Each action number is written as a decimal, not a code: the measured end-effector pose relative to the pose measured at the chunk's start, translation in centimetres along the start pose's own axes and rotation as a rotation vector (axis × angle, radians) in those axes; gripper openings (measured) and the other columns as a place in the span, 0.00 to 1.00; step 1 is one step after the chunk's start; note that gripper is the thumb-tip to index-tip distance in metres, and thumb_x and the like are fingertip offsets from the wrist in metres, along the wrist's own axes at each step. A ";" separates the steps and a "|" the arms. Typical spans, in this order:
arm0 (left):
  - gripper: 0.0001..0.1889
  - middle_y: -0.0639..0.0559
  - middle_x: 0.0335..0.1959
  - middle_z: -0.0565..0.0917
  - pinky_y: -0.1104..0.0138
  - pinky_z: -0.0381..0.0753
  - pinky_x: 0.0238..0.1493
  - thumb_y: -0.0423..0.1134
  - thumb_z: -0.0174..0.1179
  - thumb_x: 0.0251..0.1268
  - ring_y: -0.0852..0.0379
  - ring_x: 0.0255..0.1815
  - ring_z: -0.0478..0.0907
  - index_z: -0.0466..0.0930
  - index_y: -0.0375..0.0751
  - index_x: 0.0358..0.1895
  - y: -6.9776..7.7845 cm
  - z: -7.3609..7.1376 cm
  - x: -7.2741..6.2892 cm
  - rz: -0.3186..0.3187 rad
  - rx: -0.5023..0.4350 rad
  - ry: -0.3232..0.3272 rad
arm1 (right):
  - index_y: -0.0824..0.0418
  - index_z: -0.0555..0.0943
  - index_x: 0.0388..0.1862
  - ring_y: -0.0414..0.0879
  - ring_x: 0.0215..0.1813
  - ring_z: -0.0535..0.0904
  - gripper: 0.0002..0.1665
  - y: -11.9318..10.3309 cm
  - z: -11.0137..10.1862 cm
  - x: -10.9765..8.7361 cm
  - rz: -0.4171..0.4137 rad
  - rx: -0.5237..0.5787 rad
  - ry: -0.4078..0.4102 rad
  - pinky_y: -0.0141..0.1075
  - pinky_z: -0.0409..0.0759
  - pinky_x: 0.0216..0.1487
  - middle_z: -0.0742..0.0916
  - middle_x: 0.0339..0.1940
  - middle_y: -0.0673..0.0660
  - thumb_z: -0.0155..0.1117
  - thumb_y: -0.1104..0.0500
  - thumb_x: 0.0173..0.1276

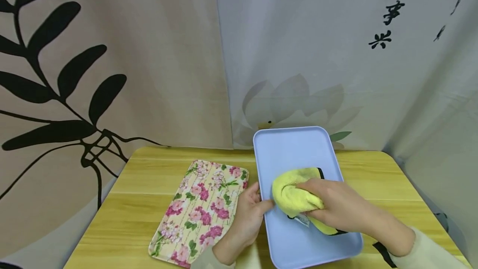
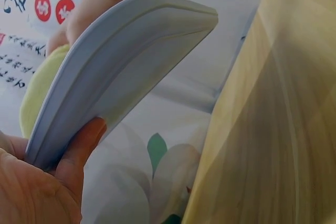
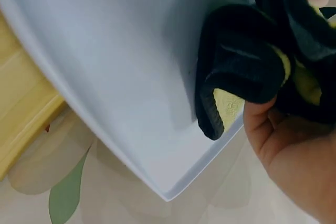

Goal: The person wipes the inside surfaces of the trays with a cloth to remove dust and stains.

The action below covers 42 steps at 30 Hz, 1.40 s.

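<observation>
At far left, a curtain (image 1: pixel 157 65) printed with dark leaves hangs behind the wooden surface (image 1: pixel 119 215). A flower-patterned tray (image 1: pixel 203 215) lies on that surface. Just beside it, the left hand (image 1: pixel 248 215) pinches the left rim of a pale blue tray (image 1: pixel 295 148), holding it tilted above the surface. Against the tray's inner face sits a bunched yellow cloth (image 1: pixel 293 188) with black edging, gripped by the right hand (image 1: pixel 341 204).

right hand (image 1: pixel 336 203) curled (left hand (image 1: pixel 248 215) probably pinching)
</observation>
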<state>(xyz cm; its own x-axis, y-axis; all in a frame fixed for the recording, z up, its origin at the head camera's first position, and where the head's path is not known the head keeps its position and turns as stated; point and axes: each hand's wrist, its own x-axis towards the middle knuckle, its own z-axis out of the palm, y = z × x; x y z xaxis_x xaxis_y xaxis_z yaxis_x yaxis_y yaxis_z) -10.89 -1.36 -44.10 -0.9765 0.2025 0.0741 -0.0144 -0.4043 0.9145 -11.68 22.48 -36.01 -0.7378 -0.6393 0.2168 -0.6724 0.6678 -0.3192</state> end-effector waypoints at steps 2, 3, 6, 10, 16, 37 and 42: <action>0.32 0.31 0.56 0.86 0.56 0.88 0.55 0.16 0.54 0.56 0.44 0.56 0.86 0.74 0.26 0.69 0.0 0.0 0.1 0.008 0.001 0.004 | 0.50 0.84 0.58 0.33 0.45 0.79 0.28 -0.2 0.1 -0.4 -0.015 0.011 -0.024 0.37 0.84 0.42 0.86 0.48 0.38 0.83 0.52 0.59; 0.32 0.30 0.56 0.85 0.56 0.87 0.56 0.16 0.54 0.56 0.43 0.56 0.86 0.74 0.26 0.69 -0.1 -0.1 0.1 0.012 0.004 0.005 | 0.49 0.84 0.58 0.33 0.45 0.79 0.28 -0.3 0.2 -0.6 -0.023 0.018 -0.039 0.37 0.84 0.42 0.86 0.48 0.37 0.83 0.52 0.59; 0.32 0.29 0.55 0.85 0.56 0.86 0.58 0.16 0.54 0.56 0.42 0.57 0.85 0.74 0.26 0.69 0.0 -0.1 0.2 0.014 0.014 0.017 | 0.48 0.84 0.58 0.32 0.46 0.79 0.29 -0.6 0.4 -1.4 -0.055 0.034 -0.081 0.35 0.84 0.43 0.85 0.48 0.35 0.84 0.54 0.57; 0.30 0.28 0.55 0.85 0.55 0.86 0.59 0.17 0.55 0.58 0.38 0.58 0.84 0.73 0.25 0.69 0.1 -0.3 0.3 0.005 0.012 0.026 | 0.46 0.85 0.56 0.31 0.45 0.80 0.30 -1.0 0.8 -2.4 -0.099 0.046 -0.121 0.34 0.84 0.42 0.83 0.47 0.33 0.85 0.55 0.53; 0.30 0.27 0.56 0.85 0.53 0.86 0.58 0.17 0.55 0.60 0.36 0.57 0.85 0.72 0.25 0.69 0.3 -0.4 0.3 -0.003 0.009 0.018 | 0.48 0.86 0.53 0.34 0.46 0.82 0.30 -1.1 1.2 -3.1 -0.161 0.042 -0.118 0.36 0.86 0.43 0.84 0.47 0.34 0.86 0.59 0.49; 0.31 0.29 0.56 0.85 0.54 0.86 0.58 0.18 0.56 0.62 0.38 0.57 0.85 0.71 0.26 0.71 0.4 -0.2 0.1 -0.013 0.021 -0.003 | 0.55 0.85 0.55 0.37 0.43 0.81 0.26 0.9 -1.4 1.6 -0.010 -0.022 0.016 0.40 0.85 0.43 0.88 0.48 0.43 0.83 0.59 0.58; 0.31 0.28 0.55 0.85 0.54 0.86 0.59 0.18 0.56 0.62 0.37 0.58 0.85 0.70 0.26 0.72 0.5 -0.2 0.1 -0.018 0.021 -0.005 | 0.56 0.85 0.56 0.41 0.42 0.82 0.26 1.6 -2.2 2.8 0.013 -0.051 0.049 0.42 0.85 0.41 0.89 0.49 0.47 0.82 0.59 0.58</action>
<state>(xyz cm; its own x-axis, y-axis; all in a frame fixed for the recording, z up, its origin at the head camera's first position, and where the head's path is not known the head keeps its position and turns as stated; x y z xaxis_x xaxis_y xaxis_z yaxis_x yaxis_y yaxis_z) -11.02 -1.77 -43.72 -0.9749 0.2145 0.0596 -0.0275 -0.3816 0.9239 -14.98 22.56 -33.86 -0.7475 -0.6118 0.2586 -0.6642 0.6951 -0.2753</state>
